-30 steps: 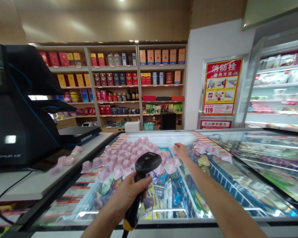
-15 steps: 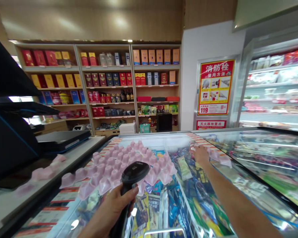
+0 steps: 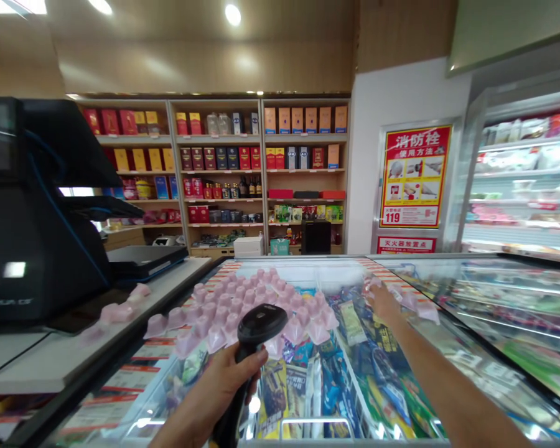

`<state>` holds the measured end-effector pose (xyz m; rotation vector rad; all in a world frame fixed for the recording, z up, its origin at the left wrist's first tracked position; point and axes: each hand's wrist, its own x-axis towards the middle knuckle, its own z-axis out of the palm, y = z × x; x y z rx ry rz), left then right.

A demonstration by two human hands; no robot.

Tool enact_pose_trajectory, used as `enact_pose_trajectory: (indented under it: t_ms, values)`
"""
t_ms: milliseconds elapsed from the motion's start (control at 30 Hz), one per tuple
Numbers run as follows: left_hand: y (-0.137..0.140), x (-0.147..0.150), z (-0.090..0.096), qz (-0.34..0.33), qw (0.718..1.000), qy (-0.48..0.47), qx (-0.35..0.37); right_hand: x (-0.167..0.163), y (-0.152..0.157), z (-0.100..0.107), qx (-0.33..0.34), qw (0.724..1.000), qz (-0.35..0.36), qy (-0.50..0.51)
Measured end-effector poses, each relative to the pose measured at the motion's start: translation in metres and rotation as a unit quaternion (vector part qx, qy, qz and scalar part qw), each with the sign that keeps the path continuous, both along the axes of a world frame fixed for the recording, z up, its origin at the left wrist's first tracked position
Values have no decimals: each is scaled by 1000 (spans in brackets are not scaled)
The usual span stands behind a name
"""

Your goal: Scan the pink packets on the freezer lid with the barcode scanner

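My left hand (image 3: 231, 379) is wrapped round the handle of a black barcode scanner (image 3: 262, 322), its head raised above the chest freezer. Beyond the scanner, many pink translucent cup-shaped plastic pieces (image 3: 249, 292) cover the left part of the freezer's glass top. My right hand (image 3: 383, 300) reaches far forward over the right side, fingers curled down at a small pinkish piece; what is in them is too small to make out. A short row of similar pink pieces (image 3: 422, 306) lies just right of that hand. Packaged ice treats (image 3: 303, 392) show through the glass.
At left, a black checkout machine (image 3: 42, 230) and a flat black device (image 3: 147, 258) stand on a white counter (image 3: 42, 367), with more pink pieces (image 3: 121, 311). Shelves of boxed goods (image 3: 214, 158) line the back wall. A lit refrigerated display (image 3: 532, 180) stands at right.
The view has tilted up and turned a little left, showing more of the checkout machine. My left hand still holds the scanner, and my right hand stays at the same far spot.
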<state>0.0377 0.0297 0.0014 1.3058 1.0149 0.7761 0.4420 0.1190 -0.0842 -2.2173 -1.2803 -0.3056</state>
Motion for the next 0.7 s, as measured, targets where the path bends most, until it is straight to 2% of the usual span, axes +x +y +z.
enact_pose_trajectory:
  t_ms: [67,100,167,200,233,367,533,567,600,633,667,700]
  values:
    - [-5,-3,3,3,1000,-6,8,-10,-3,1,75,988,61,125]
    - [-7,-3,5,4,1000,-6,16,-16,-4,2,130,962,89,224]
    - [-12,-4,8,0,999,-2,36,-32,-3,7,226,872,133,413]
    - [-14,-4,9,-3,999,-1,43,-42,-1,11,252,827,150,479]
    - [-17,-3,11,-5,999,0,47,-53,0,15,265,796,164,519]
    - [-26,0,17,-20,999,-9,46,-96,7,32,264,730,234,586]
    - [-25,-2,18,-35,997,9,71,-138,7,44,250,585,330,697]
    - [-24,-3,18,-38,997,7,74,-143,7,45,244,570,341,707]
    - [-24,-4,18,-39,997,4,73,-147,7,45,237,569,348,707]
    - [-24,-5,19,-38,997,0,72,-150,8,45,229,580,352,698]
    - [-24,-7,19,-35,997,-2,70,-151,9,44,224,608,350,677]
    - [-25,-8,20,-31,997,-5,70,-152,10,43,220,647,341,645]
